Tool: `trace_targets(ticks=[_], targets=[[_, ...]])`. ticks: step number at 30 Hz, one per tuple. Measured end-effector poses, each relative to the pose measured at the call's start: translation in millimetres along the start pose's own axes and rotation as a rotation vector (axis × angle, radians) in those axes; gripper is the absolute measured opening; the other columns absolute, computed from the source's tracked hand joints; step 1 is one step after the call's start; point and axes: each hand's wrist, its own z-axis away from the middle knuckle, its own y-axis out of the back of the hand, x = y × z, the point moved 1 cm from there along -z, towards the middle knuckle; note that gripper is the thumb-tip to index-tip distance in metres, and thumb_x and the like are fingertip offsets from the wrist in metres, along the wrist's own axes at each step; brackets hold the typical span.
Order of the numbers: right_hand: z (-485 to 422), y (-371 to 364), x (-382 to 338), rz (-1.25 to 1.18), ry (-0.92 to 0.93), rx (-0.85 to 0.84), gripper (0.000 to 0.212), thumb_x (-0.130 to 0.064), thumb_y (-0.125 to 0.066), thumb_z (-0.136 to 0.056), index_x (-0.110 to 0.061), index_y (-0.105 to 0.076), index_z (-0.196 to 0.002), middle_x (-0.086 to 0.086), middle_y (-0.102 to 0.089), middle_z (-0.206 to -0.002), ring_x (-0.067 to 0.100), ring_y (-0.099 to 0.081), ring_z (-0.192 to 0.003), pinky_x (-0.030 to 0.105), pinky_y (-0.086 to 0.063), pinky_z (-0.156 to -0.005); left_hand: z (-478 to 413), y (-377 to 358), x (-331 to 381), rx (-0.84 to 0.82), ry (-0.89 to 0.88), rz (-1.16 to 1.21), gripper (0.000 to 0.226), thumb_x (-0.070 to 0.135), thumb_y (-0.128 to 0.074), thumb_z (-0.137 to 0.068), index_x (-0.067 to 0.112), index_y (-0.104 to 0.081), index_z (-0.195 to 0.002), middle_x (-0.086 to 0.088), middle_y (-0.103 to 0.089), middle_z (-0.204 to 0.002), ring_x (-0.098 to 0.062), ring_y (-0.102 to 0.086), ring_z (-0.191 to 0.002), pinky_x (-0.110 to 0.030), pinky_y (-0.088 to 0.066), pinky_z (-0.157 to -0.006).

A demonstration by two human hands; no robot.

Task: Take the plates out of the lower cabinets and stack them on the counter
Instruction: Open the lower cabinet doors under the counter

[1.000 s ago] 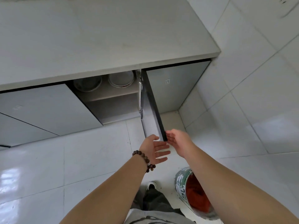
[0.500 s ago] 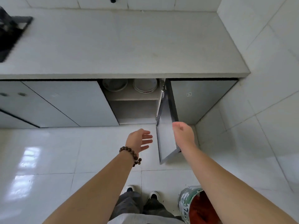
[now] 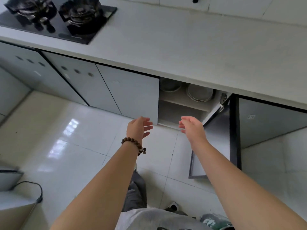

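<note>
A head-worn camera looked down along a person's two bare forearms, which reached forward over a glossy white tiled floor [image 3: 79, 130] toward a row of pale grey lower cabinets. The left hand [image 3: 139, 128], with a bracelet of dark wooden beads [image 3: 132, 143] on its wrist, was open, its fingers relaxed and slightly spread and its palm turned inward to the right. The right hand [image 3: 192, 128] mirrored it, also open with loose fingers, palm facing left. The hands were apart from each other, gripped nothing, and hung in the air in front of the one open cabinet [image 3: 181, 112]. Its door [image 3: 219, 133] stood swung outward just right of the right forearm, showing a dark edge. The plates were inside on the upper shelf, just beneath the counter's front edge. They lay in two round piles side by side: the left pile [image 3: 171, 87], partly in shadow, and the right pile [image 3: 200, 94], pale with a raised rim. How many plates each pile held could not be told. The light grey counter [image 3: 182, 47] ran across the top of the view, with a black two-burner gas stove [image 3: 56, 19] at its far left. At the bottom edge were grey trousers, a dark shoe [image 3: 172, 207] and part of a green-and-white bucket [image 3: 214, 221]
</note>
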Motion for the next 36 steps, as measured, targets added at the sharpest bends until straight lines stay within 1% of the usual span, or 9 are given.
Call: trace_targets(ticks=[11,17,22,24,27,29,31,34,36], targets=[[-67.8,-113.9,-42.3,-0.084,-0.051,0.12,0.016,-0.015,-0.052,-0.089,-0.025,-0.064,-0.093,-0.003,-0.067,-0.089,0.018,-0.066,-0.095,0.044,-0.053,-0.094,-119.1,38.5,81.8,-0.138,0.039,-0.084,0.03,0.014,-0.041,-0.091,0.003,-0.066,-0.105,-0.012,-0.07,-0.101,-0.025,-0.067,-0.098,-0.039,-0.054,-0.088],[-92.7,-152.7,-63.5,-0.138,-0.092,0.209,0.017,-0.012,-0.053,-0.089,-0.021,-0.064,-0.098,0.003,-0.069,-0.096,0.017,-0.066,-0.093,0.042,-0.054,-0.092,-162.5,43.4,117.4,-0.232,0.072,-0.13,0.027,0.015,-0.044,-0.089,0.005,-0.067,-0.1,-0.011,-0.072,-0.098,-0.023,-0.069,-0.094,-0.036,-0.055,-0.082],[-113.7,-160.9,-71.4,-0.16,-0.142,0.263,0.017,-0.011,-0.054,-0.089,-0.022,-0.064,-0.098,-0.001,-0.067,-0.093,0.015,-0.066,-0.091,0.04,-0.054,-0.091,-186.3,30.5,124.8,-0.267,0.166,-0.093,0.028,0.017,-0.043,-0.09,0.006,-0.067,-0.101,-0.01,-0.073,-0.095,-0.022,-0.07,-0.092,-0.034,-0.055,-0.076],[-126.6,-162.5,-73.9,-0.288,-0.193,0.274,0.015,-0.01,-0.054,-0.09,-0.021,-0.064,-0.094,0.004,-0.068,-0.094,0.017,-0.067,-0.09,0.036,-0.056,-0.085,-196.4,22.3,124.3,-0.288,0.218,-0.018,0.025,0.017,-0.047,-0.091,0.007,-0.066,-0.103,-0.008,-0.073,-0.094,-0.021,-0.071,-0.09,-0.032,-0.054,-0.072],[-149.7,-167.6,-77.4,-0.712,-0.33,0.237,0.01,-0.011,-0.056,-0.093,-0.011,-0.064,-0.1,0.01,-0.069,-0.096,0.021,-0.068,-0.089,0.032,-0.056,-0.075,-213.9,6.0,126.4,-0.292,0.292,0.143,0.023,0.013,-0.049,-0.094,0.005,-0.062,-0.111,-0.01,-0.071,-0.1,-0.021,-0.07,-0.091,-0.031,-0.053,-0.071],[-166.5,-171.3,-76.6,-0.889,-0.389,0.193,0.019,-0.01,-0.053,-0.095,-0.005,-0.061,-0.111,0.013,-0.069,-0.101,0.024,-0.067,-0.095,0.034,-0.056,-0.076,-224.8,-8.2,129.3,-0.304,0.341,0.259,0.027,0.009,-0.044,-0.097,0.002,-0.056,-0.12,-0.012,-0.066,-0.114,-0.021,-0.066,-0.096,-0.031,-0.051,-0.077],[-182.0,-174.7,-75.8,-0.962,-0.418,0.14,0.028,-0.006,-0.049,-0.096,-0.003,-0.055,-0.123,0.014,-0.067,-0.108,0.024,-0.066,-0.099,0.034,-0.055,-0.077,-233.6,-23.0,132.3,-0.322,0.388,0.352,0.033,0.006,-0.037,-0.099,0.0,-0.049,-0.129,-0.015,-0.057,-0.131,-0.024,-0.06,-0.11,-0.033,-0.048,-0.09],[-201.4,-178.8,-75.8,-1.022,-0.427,0.08,0.04,0.0,-0.045,-0.096,-0.002,-0.046,-0.135,0.014,-0.063,-0.123,0.022,-0.065,-0.103,0.033,-0.054,-0.079,-241.4,-42.8,136.1,-0.364,0.395,0.353,0.034,0.005,-0.029,-0.101,0.0,-0.05,-0.128,-0.014,-0.045,-0.145,-0.025,-0.043,-0.134,-0.034,-0.035,-0.111],[-214.0,-180.1,-75.7,-1.049,-0.415,0.065,0.045,0.004,-0.041,-0.096,-0.002,-0.041,-0.14,0.015,-0.058,-0.131,0.021,-0.064,-0.103,0.031,-0.053,-0.078,-246.7,-54.2,136.0,-0.383,0.376,0.35,0.037,0.004,-0.028,-0.1,0.001,-0.045,-0.133,-0.014,-0.039,-0.149,-0.026,-0.038,-0.138,-0.036,-0.031,-0.114]])
